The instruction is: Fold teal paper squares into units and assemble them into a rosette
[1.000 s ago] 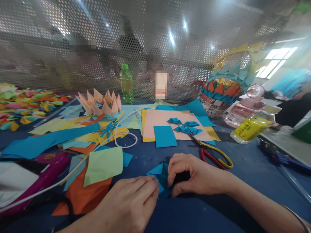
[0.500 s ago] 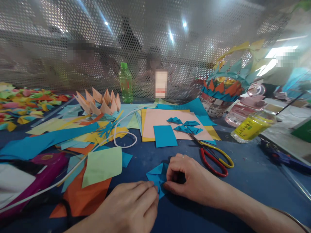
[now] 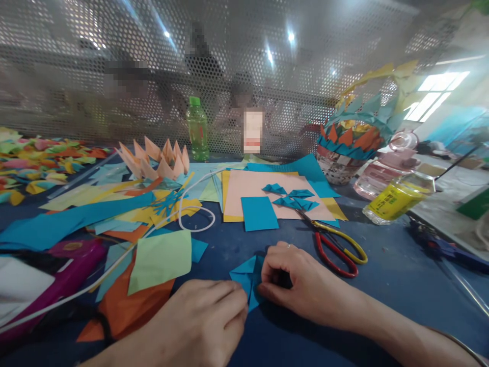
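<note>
Folded blue paper: in the head view, on the dark blue tabletop (image 3: pixel 301 341) between both hands; the folded blue paper (image 3: pixel 243 272) is the hub for the hours below, 12 being the far side.
Left hand: at 7 o'clock, the left hand (image 3: pixel 214 316) lies palm down on the near-left part of the paper, fingers together; its thumb is hidden, so I cannot tell whether it grips.
Right hand: at 3 o'clock, the right hand (image 3: pixel 296 285) curls, thumb and forefinger pinched narrow on the paper's right edge.
Blue square: the flat blue square (image 3: pixel 260 214) is at 12, overlapping the pink sheet (image 3: pixel 244 186).
Small folded pieces: at 1, the blue folded pieces (image 3: pixel 296 203) lie on that sheet.
Scissors: at 2, handles red and yellow — the scissors (image 3: pixel 338 270) point toward those pieces.
Paper basket: far off at 1, the basket (image 3: pixel 340 168) has orange and blue points round its rim; yellow shows inside, too blurred to name.
Bottles: at 2, a yellow-labelled bottle (image 3: pixel 397 201) beside a pink bottle (image 3: pixel 382 176); at 11, a green-capped bottle (image 3: pixel 197 132) — I cannot tell how full any is.
Peach ring: at 11, the ring of pointed peach paper (image 3: pixel 147 168) stands on loose sheets.
</note>
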Demonstrator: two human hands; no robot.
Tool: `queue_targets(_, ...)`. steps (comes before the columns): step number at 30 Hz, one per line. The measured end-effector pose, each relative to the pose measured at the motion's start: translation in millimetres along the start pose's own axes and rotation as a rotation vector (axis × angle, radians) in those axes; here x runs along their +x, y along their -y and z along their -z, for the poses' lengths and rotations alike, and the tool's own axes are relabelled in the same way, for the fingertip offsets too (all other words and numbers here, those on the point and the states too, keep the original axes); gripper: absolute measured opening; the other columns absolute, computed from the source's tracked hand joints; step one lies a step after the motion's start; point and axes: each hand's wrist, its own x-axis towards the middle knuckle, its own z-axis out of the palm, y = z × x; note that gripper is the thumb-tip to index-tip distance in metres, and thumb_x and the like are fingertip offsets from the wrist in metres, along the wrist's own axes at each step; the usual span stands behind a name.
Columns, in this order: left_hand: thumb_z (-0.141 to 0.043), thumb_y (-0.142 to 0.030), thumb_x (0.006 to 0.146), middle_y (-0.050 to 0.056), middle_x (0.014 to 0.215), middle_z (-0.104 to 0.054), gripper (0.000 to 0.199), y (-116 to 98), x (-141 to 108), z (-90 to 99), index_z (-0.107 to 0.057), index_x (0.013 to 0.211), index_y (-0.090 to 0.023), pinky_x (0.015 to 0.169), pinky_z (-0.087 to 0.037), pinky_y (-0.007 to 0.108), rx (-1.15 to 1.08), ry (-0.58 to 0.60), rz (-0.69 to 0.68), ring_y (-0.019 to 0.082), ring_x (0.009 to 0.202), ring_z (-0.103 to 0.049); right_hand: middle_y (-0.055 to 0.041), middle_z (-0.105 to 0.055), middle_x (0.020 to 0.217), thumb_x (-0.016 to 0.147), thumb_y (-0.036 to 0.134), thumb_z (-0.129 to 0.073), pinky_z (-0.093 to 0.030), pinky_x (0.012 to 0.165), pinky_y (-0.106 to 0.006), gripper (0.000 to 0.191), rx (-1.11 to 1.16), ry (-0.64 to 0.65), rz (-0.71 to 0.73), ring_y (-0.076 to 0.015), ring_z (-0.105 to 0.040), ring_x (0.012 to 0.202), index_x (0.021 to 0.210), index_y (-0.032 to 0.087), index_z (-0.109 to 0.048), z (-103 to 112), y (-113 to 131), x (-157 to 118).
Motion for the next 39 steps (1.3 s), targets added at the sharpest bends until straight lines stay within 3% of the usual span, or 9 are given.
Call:
queue_targets(8,-0.042,-0.009,0.092,0.004,0.083,-0.067,0.028,1,-2,-0.6,-0.068,0.086,-0.018,0.075,-0.052,0.027,-0.102,-0.018,0.057,0.018,0.076,-0.061,0.0029,-0.058,0.073,0.082,0.01,-0.065,-0.035,0.07,-0.027,0.018,-0.04,0.001,0.035,-0.0129,-0.048,0.073,0.07,0.018,-0.054,-2,3,-2)
queue_targets(14,-0.042,-0.007,0.091,0.003,0.087,-0.067,0.031,2,4,2.2,-0.065,0.106,-0.019,0.07,-0.051,0.024,-0.074,-0.056,0.067,0.016,0.075,-0.062,0.0034,-0.056,0.072,0.081,0.009,-0.066,-0.033,0.07,-0.027,0.02,-0.047,0.001,0.03,-0.013,-0.047,0.073,0.069,0.018,-0.053,-1,2,0)
queue_targets(20,-0.044,-0.005,0.086,0.0,0.086,-0.066,0.026,2,11,4.5,-0.064,0.094,-0.02,0.067,-0.048,0.025,-0.158,0.036,0.103,0.017,0.078,-0.061,0.0038,-0.056,0.072,0.079,0.01,-0.068,-0.033,0.07,-0.027,0.02,-0.045,-0.005,0.033,-0.0127,-0.047,0.073,0.069,0.017,-0.053,-2,0,0)
queue_targets(28,-0.038,-0.011,0.096,0.003,0.085,-0.066,0.03,-3,2,-1.1,-0.067,0.09,-0.018,0.068,-0.047,0.028,-0.004,0.001,0.012,0.018,0.075,-0.059,0.0041,-0.058,0.073,0.077,0.012,-0.073,-0.035,0.069,-0.026,0.019,0.01,-0.01,0.032,-0.0127,-0.049,0.074,0.072,0.018,-0.056,-1,-1,1)
queue_targets(39,-0.04,-0.006,0.094,0.005,0.092,-0.069,0.029,-3,3,-2.1,-0.067,0.099,-0.017,0.071,-0.05,0.026,-0.036,-0.013,-0.005,0.018,0.08,-0.061,0.0011,-0.059,0.082,0.075,0.026,-0.082,-0.038,0.072,-0.028,0.025,-0.077,0.009,0.009,-0.0167,-0.052,0.08,0.081,0.019,-0.059,3,0,0)
